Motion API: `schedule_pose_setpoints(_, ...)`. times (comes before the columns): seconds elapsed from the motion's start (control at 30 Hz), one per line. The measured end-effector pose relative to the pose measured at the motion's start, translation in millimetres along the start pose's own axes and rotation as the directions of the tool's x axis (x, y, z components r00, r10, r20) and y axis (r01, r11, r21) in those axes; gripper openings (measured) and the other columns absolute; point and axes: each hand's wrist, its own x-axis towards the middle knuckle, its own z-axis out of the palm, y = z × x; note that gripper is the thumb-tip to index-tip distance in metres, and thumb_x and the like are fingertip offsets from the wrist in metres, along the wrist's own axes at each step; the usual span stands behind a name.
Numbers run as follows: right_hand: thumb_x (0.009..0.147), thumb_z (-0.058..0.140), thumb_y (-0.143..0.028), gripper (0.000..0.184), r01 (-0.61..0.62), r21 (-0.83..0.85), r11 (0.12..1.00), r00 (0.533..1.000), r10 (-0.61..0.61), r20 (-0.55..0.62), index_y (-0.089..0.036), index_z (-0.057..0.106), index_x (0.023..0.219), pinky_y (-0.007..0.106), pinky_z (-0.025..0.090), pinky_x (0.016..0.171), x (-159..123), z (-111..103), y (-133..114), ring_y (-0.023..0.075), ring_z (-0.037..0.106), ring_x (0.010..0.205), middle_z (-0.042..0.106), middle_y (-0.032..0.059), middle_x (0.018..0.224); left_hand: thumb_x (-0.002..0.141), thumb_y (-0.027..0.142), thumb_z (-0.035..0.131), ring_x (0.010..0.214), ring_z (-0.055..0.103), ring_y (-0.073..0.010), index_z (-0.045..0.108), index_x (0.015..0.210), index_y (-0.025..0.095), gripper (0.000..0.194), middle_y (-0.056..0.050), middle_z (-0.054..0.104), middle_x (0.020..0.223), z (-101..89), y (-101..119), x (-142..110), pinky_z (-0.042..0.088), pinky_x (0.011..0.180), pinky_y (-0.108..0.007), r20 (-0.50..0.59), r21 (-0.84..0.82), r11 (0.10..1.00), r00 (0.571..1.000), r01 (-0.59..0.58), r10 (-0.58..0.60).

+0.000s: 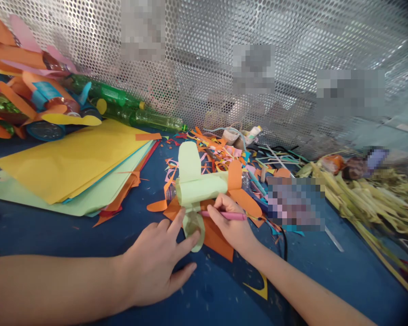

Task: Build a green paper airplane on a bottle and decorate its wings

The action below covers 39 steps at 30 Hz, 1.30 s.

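While my left hand [156,265] lies spread and flat, its fingertips [194,239] pin the lower wing of the pale green paper plane [195,188] against the blue table [88,235]; it grips nothing. That plane sits just beyond my knuckles, over orange paper scraps [217,237]. It looks feather-light, soft and easily creased, so I judge pressing a flat wing safer than pinching the rolled body. My right hand [233,224] is closed around a pink pen [226,215], tip at the plane's underside.
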Motion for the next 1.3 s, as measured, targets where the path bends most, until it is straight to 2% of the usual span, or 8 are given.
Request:
schedule_pose_setpoints(0.07,0.083,0.051,-0.025,0.029,0.011,-0.043,0.999,0.999,-0.012,-0.032,-0.021,0.034,0.061,0.022,0.032,0.049,0.1,-0.2,-0.5,0.0106,0.035,0.05,0.033,-0.0066,0.054,0.088,0.045,0.038,0.085,0.06,-0.0288,0.04,0.133,0.03,0.047,-0.02,0.041,0.134,-0.4,0.0,-0.2,0.05,0.068,-0.044,0.006,0.003,1.0,1.0,-0.004,0.004)
schedule_pose_setpoints(0.23,0.085,0.05,-0.027,0.028,0.006,0.007,1.0,1.0,-0.006,0.006,-0.022,0.033,0.063,0.022,0.033,0.05,-0.1,-0.2,1.6,0.0103,0.034,0.049,0.032,-0.007,0.054,0.088,0.044,0.038,0.086,0.06,-0.0303,0.04,0.133,0.03,0.047,-0.022,0.041,0.133,-2.0,0.5,0.0,0.051,0.067,-0.046,0.022,0.016,1.0,1.0,-0.005,0.005)
schedule_pose_setpoints(0.47,0.083,0.051,-0.026,0.028,0.007,-0.078,0.997,0.999,-0.011,-0.05,-0.021,0.034,0.062,0.022,0.032,0.049,0.0,-0.2,0.1,0.0107,0.037,0.05,0.033,-0.0066,0.054,0.089,0.045,0.038,0.086,0.06,-0.0302,0.039,0.134,0.03,0.048,-0.021,0.04,0.134,-1.9,0.2,0.5,0.05,0.068,-0.045,0.021,0.011,1.0,1.0,-0.001,0.001)
schedule_pose_setpoints(0.97,0.085,0.051,-0.027,0.029,0.017,-0.051,0.999,1.0,-0.018,-0.02,-0.021,0.034,0.062,0.023,0.028,0.048,-0.1,0.0,2.5,0.01,0.032,0.049,0.033,-0.0069,0.053,0.089,0.044,0.037,0.087,0.06,-0.03,0.039,0.134,0.03,0.047,-0.022,0.04,0.134,-2.8,0.5,0.6,0.051,0.068,-0.046,0.027,0.017,1.0,1.0,-0.006,0.006)
schedule_pose_setpoints(1.17,0.086,0.05,-0.029,0.029,0.006,0.019,1.0,0.999,-0.006,0.032,-0.022,0.033,0.064,0.023,0.03,0.049,0.3,0.9,3.2,0.0102,0.033,0.05,0.033,-0.0069,0.054,0.089,0.043,0.038,0.085,0.061,-0.0293,0.038,0.134,0.029,0.047,-0.022,0.041,0.133,-3.9,0.9,0.8,0.051,0.067,-0.045,0.032,0.023,1.0,0.999,-0.009,0.008)
schedule_pose_setpoints(1.3,0.086,0.05,-0.027,0.028,0.031,0.005,1.0,1.0,-0.031,0.004,-0.021,0.034,0.064,0.023,0.031,0.05,-0.4,1.0,4.9,0.0102,0.033,0.051,0.032,-0.0068,0.055,0.089,0.044,0.036,0.085,0.061,-0.0299,0.038,0.133,0.03,0.047,-0.023,0.04,0.134,-2.5,0.4,0.7,0.051,0.066,-0.046,0.031,0.025,1.0,0.999,-0.012,0.012)
